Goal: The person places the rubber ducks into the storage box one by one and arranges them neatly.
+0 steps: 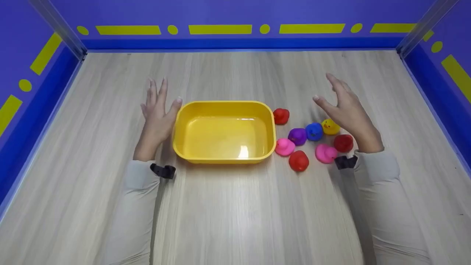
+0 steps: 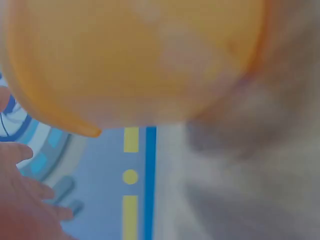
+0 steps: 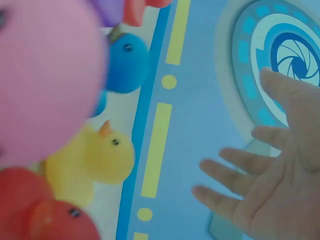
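Observation:
A yellow plastic tub stands on the wooden table with nothing in it. My left hand is at its left end, fingers spread and straight, thumb right by the rim. To the tub's right lie several rubber ducks: red, pink, purple, blue and yellow among them. Above their right side my right hand hovers, fingers extended and holding nothing. In the right wrist view the pink duck looms close, with the yellow duck beyond it.
A red duck sits against the tub's right rim. Purple-blue panels with yellow marks wall in the back and both sides of the table. Each wrist carries a small black camera.

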Tool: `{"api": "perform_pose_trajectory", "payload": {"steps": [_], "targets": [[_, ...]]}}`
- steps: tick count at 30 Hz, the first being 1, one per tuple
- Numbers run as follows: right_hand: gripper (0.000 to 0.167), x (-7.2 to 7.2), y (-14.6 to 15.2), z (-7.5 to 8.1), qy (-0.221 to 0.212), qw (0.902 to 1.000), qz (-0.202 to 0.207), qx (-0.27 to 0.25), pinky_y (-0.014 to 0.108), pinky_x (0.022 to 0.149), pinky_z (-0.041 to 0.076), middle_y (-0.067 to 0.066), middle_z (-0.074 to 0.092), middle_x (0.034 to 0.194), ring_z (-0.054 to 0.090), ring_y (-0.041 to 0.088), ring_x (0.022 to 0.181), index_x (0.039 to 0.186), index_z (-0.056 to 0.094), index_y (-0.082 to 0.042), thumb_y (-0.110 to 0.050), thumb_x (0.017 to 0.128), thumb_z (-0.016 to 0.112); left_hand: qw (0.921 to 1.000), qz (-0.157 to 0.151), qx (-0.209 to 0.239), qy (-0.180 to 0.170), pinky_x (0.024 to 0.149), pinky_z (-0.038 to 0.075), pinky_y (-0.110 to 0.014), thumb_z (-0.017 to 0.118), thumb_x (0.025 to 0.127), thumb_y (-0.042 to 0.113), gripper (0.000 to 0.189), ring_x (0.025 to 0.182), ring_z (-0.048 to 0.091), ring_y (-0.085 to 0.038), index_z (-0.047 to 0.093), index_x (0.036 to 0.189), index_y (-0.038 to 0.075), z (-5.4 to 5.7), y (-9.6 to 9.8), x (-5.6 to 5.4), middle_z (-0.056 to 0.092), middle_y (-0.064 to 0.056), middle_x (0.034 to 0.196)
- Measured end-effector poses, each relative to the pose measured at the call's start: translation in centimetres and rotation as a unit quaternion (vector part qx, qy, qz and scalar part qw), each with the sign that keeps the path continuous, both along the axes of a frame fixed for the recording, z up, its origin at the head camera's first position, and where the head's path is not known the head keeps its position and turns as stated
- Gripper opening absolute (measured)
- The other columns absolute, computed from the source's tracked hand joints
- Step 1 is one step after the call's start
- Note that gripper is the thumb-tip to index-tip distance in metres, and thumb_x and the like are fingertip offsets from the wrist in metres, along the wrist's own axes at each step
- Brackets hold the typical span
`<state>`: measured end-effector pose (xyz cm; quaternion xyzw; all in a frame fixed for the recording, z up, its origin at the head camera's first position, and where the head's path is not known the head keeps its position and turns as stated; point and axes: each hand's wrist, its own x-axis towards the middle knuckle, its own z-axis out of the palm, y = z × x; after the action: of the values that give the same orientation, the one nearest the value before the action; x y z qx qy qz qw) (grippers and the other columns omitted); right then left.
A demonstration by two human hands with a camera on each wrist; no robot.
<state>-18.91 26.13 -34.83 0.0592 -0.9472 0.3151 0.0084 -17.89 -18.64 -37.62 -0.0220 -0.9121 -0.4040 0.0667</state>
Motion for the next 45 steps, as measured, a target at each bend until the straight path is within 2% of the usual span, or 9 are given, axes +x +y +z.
{"api": "perform_pose_trajectory", "payload": {"steps": [4, 8, 11, 16, 19, 28, 31, 37, 45], "targets": [[0.072, -0.5, -0.8, 0.5, -0.031, 0.9990, 0.023, -0.022, 0.058, 0.106, 0.038, 0.016, 0.034, 0.153, 0.041, 0.038, 0.134, 0.153, 0.027, -0.019, -0.042, 0.092, 0.058, 0.9917, -0.011, 0.126, -0.023, 0.122, -0.001, -0.050, 0.040, 0.098, 0.047, 0.065, 0.150, 0.000, -0.021, 0.013, 0.155, 0.030, -0.3, -0.5, 0.0, -0.001, 0.003, 0.163], [0.066, -1.1, -1.4, 0.8, -0.062, 0.9966, 0.041, -0.035, 0.053, 0.103, 0.044, 0.016, 0.046, 0.144, 0.049, 0.035, 0.127, 0.149, 0.035, -0.016, -0.038, 0.092, 0.060, 0.9691, -0.022, 0.243, -0.035, 0.123, 0.011, -0.039, 0.037, 0.100, 0.043, 0.061, 0.149, 0.013, -0.015, 0.017, 0.155, 0.026, -0.9, -0.9, 0.1, 0.011, 0.008, 0.162], [0.061, -1.6, -1.8, 1.1, -0.082, 0.9949, 0.054, -0.025, 0.049, 0.100, 0.048, 0.016, 0.053, 0.135, 0.054, 0.032, 0.120, 0.146, 0.041, -0.014, -0.036, 0.092, 0.061, 0.9364, -0.046, 0.345, -0.042, 0.123, 0.010, -0.034, 0.036, 0.101, 0.037, 0.059, 0.148, 0.017, -0.016, 0.019, 0.155, 0.020, -1.5, -1.0, 0.1, 0.016, 0.002, 0.162], [0.051, -2.3, -2.6, 1.3, -0.110, 0.9903, 0.085, 0.003, 0.046, 0.097, 0.051, 0.015, 0.061, 0.123, 0.056, 0.029, 0.111, 0.140, 0.050, -0.013, -0.029, 0.093, 0.061, 0.8653, -0.078, 0.492, -0.057, 0.123, 0.009, -0.035, 0.039, 0.100, 0.024, 0.059, 0.148, 0.020, -0.023, 0.020, 0.154, 0.010, -3.1, -0.8, -0.1, 0.022, -0.011, 0.159], [0.047, -2.7, -3.2, 1.3, -0.125, 0.9871, 0.098, 0.015, 0.045, 0.095, 0.052, 0.016, 0.062, 0.119, 0.057, 0.029, 0.106, 0.137, 0.054, -0.012, -0.026, 0.093, 0.062, 0.8401, -0.083, 0.532, -0.063, 0.122, 0.015, -0.036, 0.038, 0.098, 0.019, 0.058, 0.147, 0.023, -0.024, 0.022, 0.153, 0.008, -4.1, -0.7, -0.3, 0.026, -0.014, 0.158], [0.042, -3.8, -4.9, 0.8, -0.180, 0.9764, 0.113, 0.038, 0.042, 0.091, 0.054, 0.015, 0.065, 0.110, 0.060, 0.032, 0.097, 0.132, 0.058, -0.011, -0.022, 0.092, 0.063, 0.7814, -0.095, 0.609, -0.096, 0.117, 0.030, -0.035, 0.032, 0.098, 0.010, 0.053, 0.140, 0.036, -0.024, 0.029, 0.151, 0.010, -5.7, -0.9, -0.3, 0.034, -0.015, 0.154], [0.042, -4.2, -5.3, 0.6, -0.192, 0.9729, 0.118, 0.049, 0.043, 0.090, 0.054, 0.016, 0.064, 0.111, 0.060, 0.033, 0.097, 0.131, 0.059, -0.010, -0.024, 0.092, 0.064, 0.7739, -0.099, 0.617, -0.102, 0.116, 0.032, -0.034, 0.030, 0.097, 0.006, 0.054, 0.137, 0.041, -0.024, 0.029, 0.151, 0.008, -5.9, -0.9, -0.2, 0.033, -0.016, 0.154], [0.042, -4.6, -5.9, 0.2, -0.226, 0.9667, 0.107, 0.053, 0.046, 0.095, 0.052, 0.015, 0.063, 0.118, 0.060, 0.033, 0.101, 0.130, 0.060, -0.013, -0.026, 0.090, 0.065, 0.7716, -0.101, 0.618, -0.109, 0.112, 0.038, -0.033, 0.027, 0.093, 0.000, 0.057, 0.128, 0.051, -0.021, 0.030, 0.150, 0.004, -6.3, -0.8, 0.0, 0.039, -0.014, 0.151], [0.043, -4.8, -6.8, -0.1, -0.239, 0.9645, 0.094, 0.062, 0.044, 0.094, 0.053, 0.013, 0.065, 0.116, 0.060, 0.032, 0.099, 0.129, 0.062, -0.014, -0.030, 0.089, 0.067, 0.7864, -0.094, 0.601, -0.109, 0.110, 0.040, -0.029, 0.035, 0.089, -0.007, 0.059, 0.128, 0.050, -0.016, 0.032, 0.147, -0.002, -6.4, -0.8, 0.0, 0.033, -0.016, 0.154]]}}
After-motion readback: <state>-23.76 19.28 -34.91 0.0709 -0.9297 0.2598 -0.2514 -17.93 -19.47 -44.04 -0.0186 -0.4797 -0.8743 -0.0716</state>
